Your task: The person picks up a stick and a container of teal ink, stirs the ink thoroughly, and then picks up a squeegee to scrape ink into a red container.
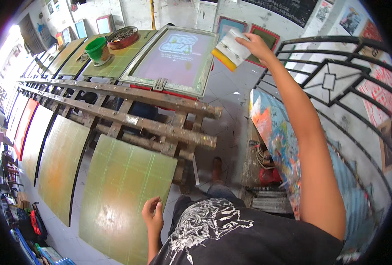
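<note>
My right arm reaches far out to the upper right. The right hand (254, 47) is closed on the upper edge of a squeegee (232, 46), a pale flat plate with small screws and a yellow blade along its lower edge. The squeegee is held in the air beside the right edge of a screen-printing frame (136, 66), whose mesh bears a pale blue and white design. My left hand (153, 213) hangs low with loosely bent fingers and holds nothing. It is beside the right edge of a green printing board (127, 176).
Wooden rails (129, 119) run between two rows of boards. A green bucket (97, 51) and a round red tin (123, 37) stand on the far boards. At right are a black metal railing (319, 57) and a paint-stained sheet (275, 137). Framed screens (266, 37) lean against the wall.
</note>
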Tool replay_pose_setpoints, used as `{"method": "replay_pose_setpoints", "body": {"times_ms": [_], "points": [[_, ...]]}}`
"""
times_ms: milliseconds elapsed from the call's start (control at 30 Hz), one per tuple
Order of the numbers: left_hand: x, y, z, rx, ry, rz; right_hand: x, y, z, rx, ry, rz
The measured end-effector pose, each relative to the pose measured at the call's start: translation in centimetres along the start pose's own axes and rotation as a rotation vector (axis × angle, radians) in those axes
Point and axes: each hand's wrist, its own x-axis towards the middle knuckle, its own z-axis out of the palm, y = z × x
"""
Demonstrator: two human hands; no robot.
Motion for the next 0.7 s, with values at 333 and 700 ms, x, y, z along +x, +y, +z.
{"method": "replay_pose_setpoints", "body": {"times_ms": [333, 700], "points": [[7.6, 5.9, 17.8, -0.009, 0.397, -0.192, 28.3, 18.7, 8.3, 0.079, -0.443, 0.079], [10.7, 8.5, 26.1, -0.045, 0.59, -0.313, 36.1, 27.9, 13.9, 0.139, -0.649, 0.147]]}}
